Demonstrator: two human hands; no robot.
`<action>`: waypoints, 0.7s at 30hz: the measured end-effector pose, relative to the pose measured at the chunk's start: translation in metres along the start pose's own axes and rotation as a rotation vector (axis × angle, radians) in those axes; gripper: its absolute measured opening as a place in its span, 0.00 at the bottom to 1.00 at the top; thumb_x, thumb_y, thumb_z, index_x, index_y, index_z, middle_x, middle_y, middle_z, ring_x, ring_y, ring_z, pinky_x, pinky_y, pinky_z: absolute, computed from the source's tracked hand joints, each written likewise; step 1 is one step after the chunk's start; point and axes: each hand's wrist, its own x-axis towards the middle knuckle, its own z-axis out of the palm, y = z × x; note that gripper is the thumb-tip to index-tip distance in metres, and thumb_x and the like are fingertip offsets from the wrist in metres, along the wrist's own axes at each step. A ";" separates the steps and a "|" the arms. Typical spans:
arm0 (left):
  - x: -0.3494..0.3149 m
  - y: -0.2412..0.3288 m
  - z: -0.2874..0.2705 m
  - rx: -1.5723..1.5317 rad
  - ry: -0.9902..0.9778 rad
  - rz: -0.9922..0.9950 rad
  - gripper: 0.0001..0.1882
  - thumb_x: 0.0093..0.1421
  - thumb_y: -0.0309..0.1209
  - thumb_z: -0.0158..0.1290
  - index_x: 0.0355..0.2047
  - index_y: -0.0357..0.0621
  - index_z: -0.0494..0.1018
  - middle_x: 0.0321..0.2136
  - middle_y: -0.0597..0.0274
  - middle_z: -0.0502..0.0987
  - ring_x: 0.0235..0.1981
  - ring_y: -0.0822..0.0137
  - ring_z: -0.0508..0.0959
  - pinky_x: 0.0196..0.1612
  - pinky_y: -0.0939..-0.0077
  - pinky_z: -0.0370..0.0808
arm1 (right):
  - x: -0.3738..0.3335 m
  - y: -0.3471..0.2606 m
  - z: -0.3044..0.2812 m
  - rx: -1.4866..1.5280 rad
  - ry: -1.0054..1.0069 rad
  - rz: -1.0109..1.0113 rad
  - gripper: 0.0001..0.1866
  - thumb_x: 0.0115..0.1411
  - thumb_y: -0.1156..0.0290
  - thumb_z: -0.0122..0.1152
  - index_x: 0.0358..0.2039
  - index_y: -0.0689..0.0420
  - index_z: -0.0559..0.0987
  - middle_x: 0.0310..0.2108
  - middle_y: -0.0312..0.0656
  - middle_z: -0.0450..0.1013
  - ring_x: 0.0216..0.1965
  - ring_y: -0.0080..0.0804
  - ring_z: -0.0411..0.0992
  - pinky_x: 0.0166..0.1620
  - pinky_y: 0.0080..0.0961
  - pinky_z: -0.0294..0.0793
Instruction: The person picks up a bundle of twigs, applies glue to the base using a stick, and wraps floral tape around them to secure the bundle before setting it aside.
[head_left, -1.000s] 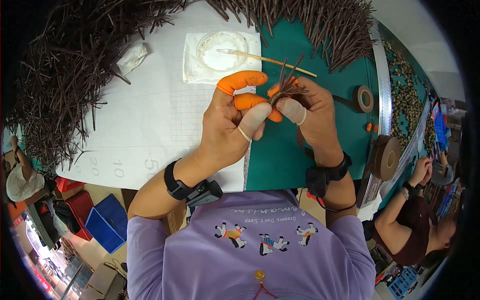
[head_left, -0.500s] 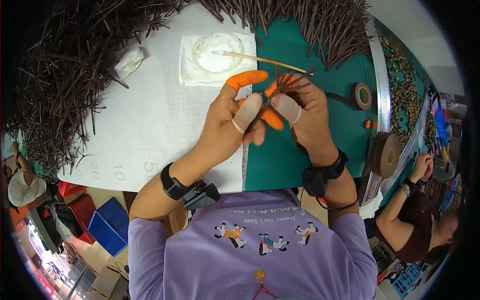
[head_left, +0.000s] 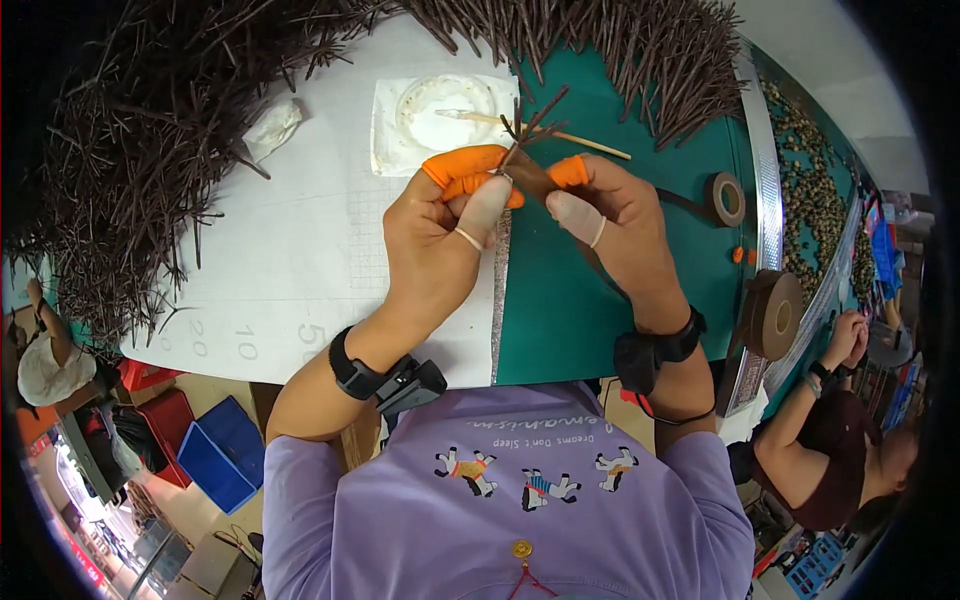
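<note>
My left hand [head_left: 432, 230], with orange and pale finger covers, pinches the lower part of a thin brown branched twig [head_left: 533, 130] above the seam of the table. The twig's prongs point up and to the right. A brown tape strip [head_left: 530, 177] stretches from the twig to my right hand [head_left: 632, 228], gripped between its covered thumb and forefinger. More of the strip hangs below the right fingers and passes behind the wrist. The twig's lower end is hidden by the left fingers.
A white dish [head_left: 445, 108] on a paper sheet holds a wooden stick [head_left: 590, 145]. Brown twig piles [head_left: 110, 170] lie left and far. A small tape roll [head_left: 726, 200] and a larger roll [head_left: 772, 314] stand right, near a metal edge [head_left: 768, 190]. Another person [head_left: 835, 450] sits at right.
The twig has moved left and now stays in my left hand alone. My right hand has come away from it, and a stretch of brown tape shows between the hands.
</note>
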 end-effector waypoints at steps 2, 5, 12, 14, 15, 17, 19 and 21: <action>0.003 0.003 -0.003 0.037 0.020 0.017 0.12 0.55 0.24 0.49 0.40 0.35 0.67 0.25 0.62 0.75 0.18 0.83 0.66 0.20 0.91 0.63 | 0.001 0.000 -0.003 -0.092 -0.033 0.046 0.13 0.54 0.75 0.52 0.41 0.63 0.70 0.25 0.36 0.70 0.24 0.15 0.64 0.29 0.11 0.63; 0.006 0.006 -0.008 0.032 0.039 0.026 0.12 0.55 0.24 0.49 0.40 0.35 0.67 0.25 0.62 0.75 0.18 0.83 0.65 0.20 0.91 0.62 | 0.002 -0.011 -0.002 -0.066 -0.057 0.078 0.15 0.54 0.76 0.50 0.44 0.63 0.68 0.25 0.36 0.70 0.24 0.15 0.64 0.29 0.11 0.63; 0.014 0.012 -0.014 0.034 0.073 0.092 0.11 0.56 0.25 0.47 0.40 0.37 0.67 0.25 0.59 0.74 0.15 0.82 0.60 0.17 0.91 0.55 | -0.028 -0.041 -0.019 -0.221 -0.065 0.224 0.17 0.55 0.76 0.48 0.47 0.62 0.66 0.25 0.36 0.70 0.25 0.15 0.65 0.30 0.13 0.64; 0.011 0.013 -0.013 0.038 0.079 0.076 0.11 0.56 0.25 0.47 0.40 0.37 0.67 0.25 0.59 0.74 0.14 0.82 0.59 0.17 0.91 0.54 | -0.049 -0.051 -0.022 -0.346 -0.009 0.284 0.17 0.55 0.77 0.47 0.47 0.61 0.66 0.26 0.37 0.70 0.25 0.15 0.65 0.30 0.14 0.65; 0.008 0.015 -0.011 0.035 0.066 0.088 0.11 0.56 0.25 0.47 0.40 0.37 0.67 0.25 0.59 0.74 0.14 0.82 0.59 0.17 0.91 0.54 | -0.061 -0.051 -0.028 -0.350 0.003 0.271 0.17 0.55 0.77 0.47 0.47 0.61 0.66 0.26 0.37 0.70 0.25 0.15 0.65 0.30 0.14 0.65; 0.004 0.018 -0.008 -0.013 0.036 0.030 0.11 0.55 0.24 0.47 0.39 0.35 0.67 0.24 0.60 0.74 0.15 0.82 0.62 0.17 0.90 0.58 | -0.087 -0.036 -0.046 -0.425 0.141 0.175 0.16 0.54 0.77 0.47 0.46 0.60 0.67 0.28 0.39 0.70 0.28 0.21 0.67 0.33 0.18 0.66; -0.003 0.019 -0.002 -0.039 0.012 0.007 0.11 0.55 0.24 0.47 0.39 0.34 0.67 0.24 0.61 0.74 0.15 0.82 0.63 0.18 0.90 0.60 | -0.101 -0.037 -0.049 -0.465 0.218 0.120 0.16 0.54 0.77 0.48 0.45 0.59 0.68 0.29 0.39 0.70 0.29 0.23 0.68 0.35 0.20 0.67; -0.013 0.018 0.007 -0.060 -0.041 -0.021 0.11 0.55 0.24 0.47 0.39 0.34 0.67 0.23 0.61 0.74 0.15 0.82 0.63 0.18 0.90 0.60 | -0.108 -0.041 -0.049 -1.056 0.248 -0.108 0.14 0.54 0.77 0.48 0.43 0.59 0.69 0.31 0.41 0.70 0.33 0.30 0.68 0.38 0.24 0.66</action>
